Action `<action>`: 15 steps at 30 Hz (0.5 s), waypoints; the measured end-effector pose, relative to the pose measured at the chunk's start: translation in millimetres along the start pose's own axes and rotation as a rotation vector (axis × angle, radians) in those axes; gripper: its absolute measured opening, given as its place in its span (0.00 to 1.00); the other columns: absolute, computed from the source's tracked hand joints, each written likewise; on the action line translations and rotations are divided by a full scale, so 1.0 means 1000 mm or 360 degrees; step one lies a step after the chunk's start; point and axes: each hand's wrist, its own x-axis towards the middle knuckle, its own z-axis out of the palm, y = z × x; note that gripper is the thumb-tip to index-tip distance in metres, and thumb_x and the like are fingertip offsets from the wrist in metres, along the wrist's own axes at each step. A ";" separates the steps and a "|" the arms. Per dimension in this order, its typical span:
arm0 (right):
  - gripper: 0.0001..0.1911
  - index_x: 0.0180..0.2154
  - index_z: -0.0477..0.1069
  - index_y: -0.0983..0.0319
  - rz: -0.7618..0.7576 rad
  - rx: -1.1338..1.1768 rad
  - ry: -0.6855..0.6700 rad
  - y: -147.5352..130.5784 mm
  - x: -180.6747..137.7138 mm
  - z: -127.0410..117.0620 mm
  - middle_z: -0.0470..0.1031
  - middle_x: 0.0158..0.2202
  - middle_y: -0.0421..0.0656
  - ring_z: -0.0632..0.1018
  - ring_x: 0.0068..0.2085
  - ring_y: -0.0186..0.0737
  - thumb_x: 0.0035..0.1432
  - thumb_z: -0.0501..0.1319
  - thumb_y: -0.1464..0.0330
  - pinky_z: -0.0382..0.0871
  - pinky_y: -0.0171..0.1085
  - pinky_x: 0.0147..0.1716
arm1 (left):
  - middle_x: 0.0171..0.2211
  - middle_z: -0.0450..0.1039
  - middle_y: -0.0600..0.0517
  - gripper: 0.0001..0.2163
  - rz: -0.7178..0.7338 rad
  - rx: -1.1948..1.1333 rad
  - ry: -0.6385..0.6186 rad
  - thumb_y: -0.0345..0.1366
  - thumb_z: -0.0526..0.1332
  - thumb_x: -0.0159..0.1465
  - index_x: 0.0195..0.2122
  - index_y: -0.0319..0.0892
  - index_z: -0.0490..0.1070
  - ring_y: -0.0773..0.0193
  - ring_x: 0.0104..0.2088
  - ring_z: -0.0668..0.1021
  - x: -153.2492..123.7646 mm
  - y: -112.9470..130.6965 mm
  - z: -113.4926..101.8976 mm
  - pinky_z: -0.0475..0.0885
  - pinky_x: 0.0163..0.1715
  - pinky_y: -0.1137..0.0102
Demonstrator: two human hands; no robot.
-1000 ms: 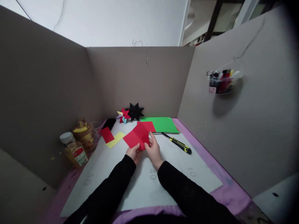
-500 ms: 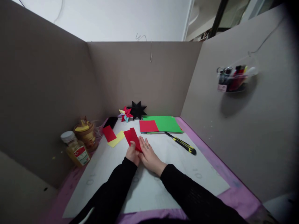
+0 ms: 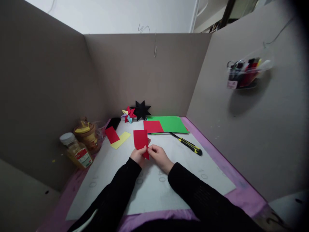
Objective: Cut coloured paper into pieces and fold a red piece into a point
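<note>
A piece of red paper (image 3: 140,138), with a pointed lower corner, stands raised above the white sheet. My left hand (image 3: 138,156) is closed around its lower part, thumb across the front and fingers mostly behind. Pinched at the paper's lower right edge are the fingertips of my right hand (image 3: 159,157). Left of the hands, a small red paper rectangle (image 3: 112,134) overlaps a yellow paper strip (image 3: 121,140). Beyond the hands, a red paper square (image 3: 153,127) lies on green paper sheets (image 3: 172,125).
A yellow-black utility knife (image 3: 188,145) lies at the right. Folded paper stars, one multicoloured (image 3: 128,114) and one black (image 3: 141,110), stand at the back. A glue bottle (image 3: 76,150), brown pot (image 3: 87,137) and black phone (image 3: 113,123) line the left. Grey panels enclose three sides.
The red paper has turned more upright and faces me. My right hand has gone from lying flat with stretched fingers to a pinch at its edge. The camera view has shifted slightly.
</note>
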 end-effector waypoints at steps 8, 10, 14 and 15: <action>0.15 0.23 0.61 0.61 0.0262 0.0306 0.0142 0.005 0.002 -0.002 0.65 0.14 0.34 0.63 0.17 0.29 0.53 0.58 0.57 0.55 0.30 0.19 | 0.20 0.71 0.52 0.18 -0.0030 0.0876 0.0219 0.48 0.68 0.45 0.25 0.37 0.72 0.68 0.22 0.73 0.007 0.009 -0.016 0.66 0.20 0.76; 0.16 0.23 0.62 0.61 0.0282 0.0338 0.0140 0.006 0.002 -0.003 0.65 0.14 0.35 0.63 0.17 0.29 0.52 0.58 0.56 0.55 0.30 0.19 | 0.19 0.70 0.53 0.17 0.0042 0.1034 0.0246 0.49 0.67 0.45 0.23 0.37 0.71 0.68 0.22 0.73 0.007 0.015 -0.017 0.64 0.18 0.77; 0.17 0.23 0.62 0.62 0.0295 0.0372 0.0122 0.006 0.002 -0.003 0.65 0.14 0.35 0.63 0.17 0.29 0.52 0.59 0.56 0.55 0.30 0.19 | 0.16 0.68 0.54 0.16 0.0156 0.1152 0.0255 0.49 0.65 0.47 0.22 0.38 0.72 0.69 0.18 0.69 0.005 0.020 -0.014 0.62 0.16 0.77; 0.16 0.23 0.62 0.62 0.0293 0.0375 0.0123 0.005 0.003 -0.003 0.65 0.15 0.35 0.63 0.17 0.29 0.51 0.59 0.56 0.55 0.30 0.19 | 0.16 0.68 0.54 0.16 0.0175 0.1182 0.0244 0.48 0.65 0.47 0.22 0.38 0.72 0.70 0.17 0.68 0.004 0.020 -0.014 0.61 0.15 0.77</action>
